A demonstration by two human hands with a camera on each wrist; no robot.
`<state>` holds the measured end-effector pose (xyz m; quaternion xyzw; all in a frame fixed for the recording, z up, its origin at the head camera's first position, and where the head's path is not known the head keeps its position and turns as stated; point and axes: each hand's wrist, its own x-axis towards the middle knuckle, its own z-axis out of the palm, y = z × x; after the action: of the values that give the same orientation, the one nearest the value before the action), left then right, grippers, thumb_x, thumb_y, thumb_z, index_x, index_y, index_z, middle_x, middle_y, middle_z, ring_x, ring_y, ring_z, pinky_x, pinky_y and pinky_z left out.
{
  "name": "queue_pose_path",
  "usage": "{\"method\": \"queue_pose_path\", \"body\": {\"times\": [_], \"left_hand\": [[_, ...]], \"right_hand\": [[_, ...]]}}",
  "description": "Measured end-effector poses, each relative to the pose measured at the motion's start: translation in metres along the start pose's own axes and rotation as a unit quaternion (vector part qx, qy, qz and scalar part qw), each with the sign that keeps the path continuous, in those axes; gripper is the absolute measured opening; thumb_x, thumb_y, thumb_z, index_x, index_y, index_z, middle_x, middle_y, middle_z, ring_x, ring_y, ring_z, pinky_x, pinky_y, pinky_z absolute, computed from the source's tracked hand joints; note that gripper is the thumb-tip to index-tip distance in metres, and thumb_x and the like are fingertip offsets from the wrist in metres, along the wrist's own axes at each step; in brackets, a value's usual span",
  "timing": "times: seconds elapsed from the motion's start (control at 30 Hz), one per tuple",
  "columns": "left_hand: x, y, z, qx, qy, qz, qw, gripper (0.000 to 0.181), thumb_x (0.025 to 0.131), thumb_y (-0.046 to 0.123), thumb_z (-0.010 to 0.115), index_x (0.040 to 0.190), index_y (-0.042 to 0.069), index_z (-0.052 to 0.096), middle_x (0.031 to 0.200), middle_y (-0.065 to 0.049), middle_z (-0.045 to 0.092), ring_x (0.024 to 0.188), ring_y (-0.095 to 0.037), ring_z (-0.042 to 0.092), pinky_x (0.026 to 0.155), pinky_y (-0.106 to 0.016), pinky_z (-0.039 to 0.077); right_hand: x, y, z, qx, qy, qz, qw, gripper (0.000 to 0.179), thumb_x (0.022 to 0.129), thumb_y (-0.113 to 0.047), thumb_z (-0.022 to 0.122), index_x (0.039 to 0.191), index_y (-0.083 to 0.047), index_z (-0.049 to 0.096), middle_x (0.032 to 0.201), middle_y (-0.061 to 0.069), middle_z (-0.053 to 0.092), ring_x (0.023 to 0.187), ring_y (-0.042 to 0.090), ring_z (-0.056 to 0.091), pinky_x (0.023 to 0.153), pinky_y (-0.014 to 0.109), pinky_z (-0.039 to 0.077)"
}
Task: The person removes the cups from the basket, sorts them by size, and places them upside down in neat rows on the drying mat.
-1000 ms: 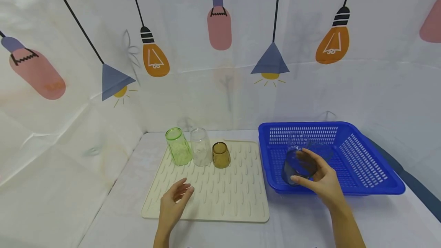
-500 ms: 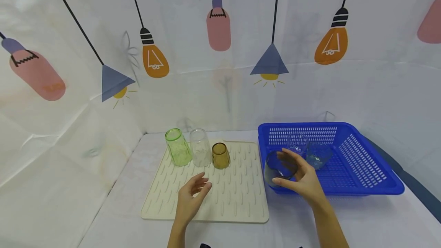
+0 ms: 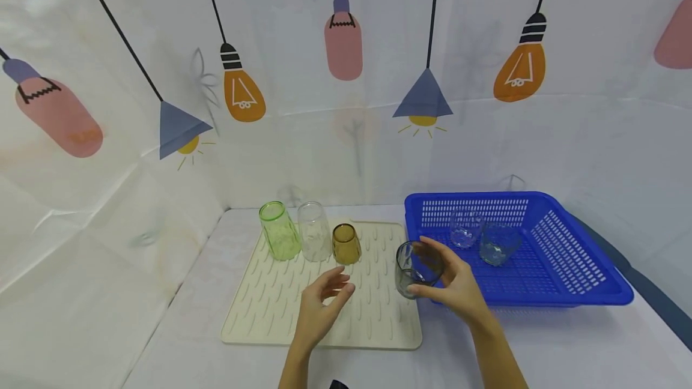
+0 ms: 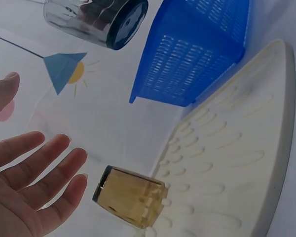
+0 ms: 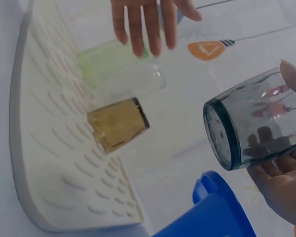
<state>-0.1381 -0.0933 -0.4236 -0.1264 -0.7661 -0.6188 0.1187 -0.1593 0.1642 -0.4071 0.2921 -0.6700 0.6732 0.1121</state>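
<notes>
My right hand (image 3: 456, 287) grips a smoky grey drinking glass (image 3: 409, 281) between thumb and fingers, held up over the right edge of the cream ribbed drying mat (image 3: 378, 323). In the right wrist view the thick base of that grey glass (image 5: 222, 133) points toward the mat. My left hand (image 3: 320, 308) hovers above the mat with fingers loosely bent and nothing in them. Nearest to it stands a small amber glass (image 3: 346, 246). Beside the amber one, a tall clear glass (image 3: 315, 233) and a green glass (image 3: 280, 232) stand in a row along the mat's back.
A blue plastic basket (image 3: 573, 251) sits right of the mat, its left wall close to the mat's edge. Inside it are a clear glass (image 3: 465, 230) and a bluish glass (image 3: 498, 245). A white patterned sheet (image 3: 357, 155) hangs behind the table.
My right hand has carried the grey glass leftward, out from over the basket to the mat's right edge. My left hand has moved right across the mat, still holding nothing.
</notes>
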Motion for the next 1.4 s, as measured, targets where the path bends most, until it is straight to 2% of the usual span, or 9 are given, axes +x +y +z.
{"method": "queue_pose_path", "body": {"times": [0.13,0.33,0.4,0.63,0.9,1.13,1.27,1.4], "left_hand": [[0.001,0.002,0.004,-0.008,-0.007,0.007,0.9999,0.034,0.087,0.009,0.067,0.119,-0.002,0.06,0.102,-0.01,0.069,0.092,-0.018,0.066,0.08,-0.03,0.054],[0.003,0.005,0.009,-0.016,-0.013,0.016,0.9997,0.034,0.087,0.007,0.066,0.119,-0.002,0.06,0.103,-0.011,0.068,0.092,-0.021,0.066,0.08,-0.03,0.055],[0.004,0.006,0.01,-0.019,-0.015,0.016,0.9996,0.034,0.087,0.007,0.066,0.119,-0.001,0.06,0.103,-0.009,0.068,0.091,-0.02,0.066,0.08,-0.03,0.054],[0.005,0.009,0.017,-0.026,-0.025,0.027,0.999,0.033,0.087,0.006,0.066,0.119,0.0,0.061,0.102,-0.009,0.068,0.092,-0.02,0.066,0.079,-0.03,0.055],[0.005,0.013,0.026,-0.013,-0.027,0.037,0.9989,0.048,0.086,0.011,0.067,0.129,-0.003,0.051,0.114,-0.019,0.062,0.098,-0.031,0.063,0.079,-0.031,0.055],[0.003,0.017,0.034,0.072,-0.012,0.051,0.996,0.068,0.078,0.026,0.076,0.132,-0.005,0.048,0.118,-0.016,0.062,0.1,-0.028,0.061,0.074,-0.03,0.053],[0.002,0.021,0.037,0.124,-0.013,0.037,0.9915,0.081,0.074,0.036,0.078,0.133,-0.009,0.045,0.121,-0.018,0.059,0.104,-0.029,0.06,0.078,-0.035,0.054],[0.002,0.026,0.039,0.196,-0.013,0.018,0.9803,0.087,0.073,0.043,0.078,0.132,-0.01,0.045,0.121,-0.021,0.058,0.104,-0.032,0.059,0.08,-0.044,0.053]], "right_hand": [[0.0,0.002,0.007,0.008,-0.005,0.006,0.9999,0.077,0.067,0.016,0.075,0.135,0.01,0.038,0.127,0.017,0.054,0.118,0.011,0.053,0.099,0.019,0.042],[0.001,0.008,0.019,0.008,-0.011,0.013,0.9998,0.077,0.066,0.014,0.076,0.133,0.012,0.038,0.126,0.004,0.057,0.116,0.011,0.053,0.097,0.019,0.044],[0.001,0.01,0.023,0.003,-0.012,0.016,0.9998,0.077,0.066,0.013,0.077,0.133,0.012,0.039,0.125,0.004,0.057,0.115,0.011,0.054,0.096,0.019,0.044],[0.0,0.015,0.037,0.012,-0.022,0.021,0.9995,0.077,0.065,0.011,0.078,0.131,0.014,0.039,0.123,0.031,0.051,0.114,0.013,0.054,0.099,0.021,0.043],[0.0,0.02,0.05,-0.002,-0.023,0.046,0.9987,0.079,0.067,0.006,0.079,0.133,0.014,0.037,0.124,0.032,0.051,0.115,0.021,0.054,0.096,0.02,0.044],[-0.003,0.023,0.06,-0.068,-0.004,0.035,0.9971,0.074,0.067,0.003,0.08,0.132,0.007,0.044,0.122,0.025,0.057,0.111,0.029,0.056,0.098,0.023,0.045],[-0.004,0.022,0.068,-0.114,0.015,0.052,0.992,0.075,0.064,0.001,0.081,0.131,0.004,0.047,0.122,0.019,0.06,0.109,0.034,0.058,0.096,0.037,0.047],[-0.005,0.021,0.076,-0.146,0.032,0.067,0.9865,0.076,0.062,0.002,0.081,0.13,0.003,0.049,0.12,0.017,0.061,0.109,0.037,0.058,0.09,0.05,0.049]]}}
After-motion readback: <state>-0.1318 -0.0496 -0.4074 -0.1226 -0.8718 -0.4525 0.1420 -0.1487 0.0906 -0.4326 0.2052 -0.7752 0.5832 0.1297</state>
